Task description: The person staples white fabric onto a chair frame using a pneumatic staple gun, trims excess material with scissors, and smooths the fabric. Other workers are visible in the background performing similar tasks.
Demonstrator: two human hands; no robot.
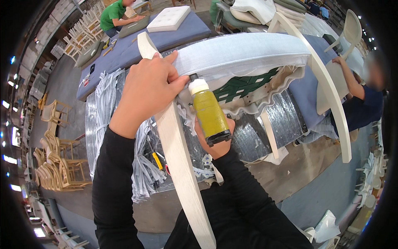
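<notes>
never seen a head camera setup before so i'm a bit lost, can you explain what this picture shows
There's no robot here: these are a person's two bare hands. The single picture comes from a wide fisheye camera on their head, looking down, so straight edges bend near the rim.

The right hand holds a yellow handheld tool. The left hand is at the end of the pale fabric on a whitish wooden chair frame, its thumb near the tool's tip. Green webbing shows beneath the fabric.

On the plastic-covered worktable lie bundled pale strips.
</notes>
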